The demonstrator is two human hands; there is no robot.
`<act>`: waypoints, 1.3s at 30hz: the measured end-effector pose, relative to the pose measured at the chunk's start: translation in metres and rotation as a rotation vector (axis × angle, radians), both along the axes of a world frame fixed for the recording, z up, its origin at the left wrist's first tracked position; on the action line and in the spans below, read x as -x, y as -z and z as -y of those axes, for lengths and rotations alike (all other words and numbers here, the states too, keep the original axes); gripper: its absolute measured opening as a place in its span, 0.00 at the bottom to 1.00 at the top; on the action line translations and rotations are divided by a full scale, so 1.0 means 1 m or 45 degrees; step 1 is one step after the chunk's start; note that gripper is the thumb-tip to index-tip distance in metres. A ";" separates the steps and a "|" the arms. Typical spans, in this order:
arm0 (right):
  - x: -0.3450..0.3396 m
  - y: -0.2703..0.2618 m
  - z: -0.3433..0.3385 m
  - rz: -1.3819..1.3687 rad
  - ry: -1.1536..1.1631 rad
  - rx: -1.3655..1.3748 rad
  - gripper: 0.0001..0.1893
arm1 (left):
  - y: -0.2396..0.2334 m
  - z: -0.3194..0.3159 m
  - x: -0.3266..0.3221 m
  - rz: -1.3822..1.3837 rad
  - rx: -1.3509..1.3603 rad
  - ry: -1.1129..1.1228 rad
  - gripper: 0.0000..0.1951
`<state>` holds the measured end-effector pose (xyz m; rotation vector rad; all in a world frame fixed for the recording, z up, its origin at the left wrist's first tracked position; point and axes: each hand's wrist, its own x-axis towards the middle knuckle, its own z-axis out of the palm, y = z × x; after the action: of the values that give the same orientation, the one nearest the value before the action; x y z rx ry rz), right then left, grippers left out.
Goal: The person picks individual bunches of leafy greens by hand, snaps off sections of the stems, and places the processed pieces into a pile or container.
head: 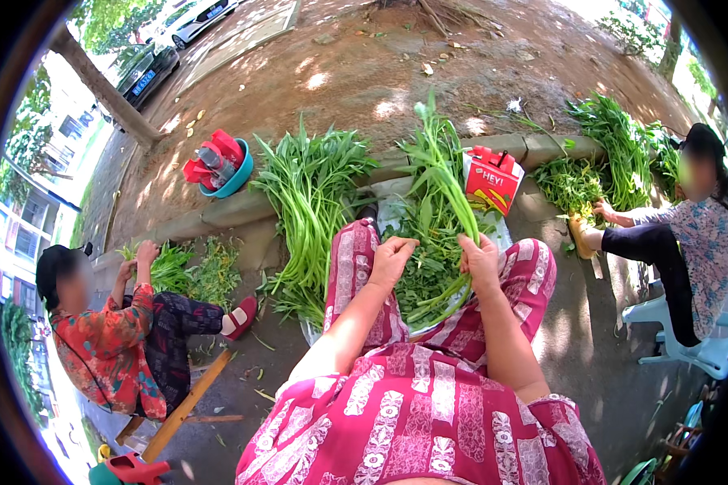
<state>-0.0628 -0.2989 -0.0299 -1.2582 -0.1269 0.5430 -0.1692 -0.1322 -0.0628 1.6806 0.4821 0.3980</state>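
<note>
My right hand (480,262) grips a bunch of long green leafy stems (452,188), probably water spinach, that rises up and away from me. Its lower stem ends curve down below my fist. To the left, my left hand (393,262) hovers apart from the bunch, thumb and fingers pinched together with nothing visible between them. Between my knees lies a heap of loose leafy greens (428,273) on a pale plastic sheet (498,233). A large pile of the long-stemmed greens (312,212) stands beside my left knee.
A red printed bag (492,179) sits beyond my right knee, by the stone curb (218,213). Past the curb is a teal basin (238,176) with red bags and a bottle. People sit at left (106,339) and right (694,230), handling greens. A wooden stool (188,403) stands left.
</note>
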 end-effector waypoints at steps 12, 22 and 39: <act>0.011 -0.007 -0.019 0.092 -0.285 0.136 0.06 | -0.020 0.005 0.002 -0.016 0.652 0.303 0.17; -0.008 -0.024 -0.046 0.349 -0.523 0.380 0.07 | -0.013 -0.005 -0.009 0.120 0.882 0.157 0.08; -0.012 -0.013 -0.039 0.152 -0.259 0.077 0.05 | 0.002 -0.004 -0.024 0.095 0.886 -0.206 0.06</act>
<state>-0.0509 -0.2601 -0.0173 -1.3452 -0.3437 0.6503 -0.1454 -0.1284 -0.0650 0.9555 0.6177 0.3542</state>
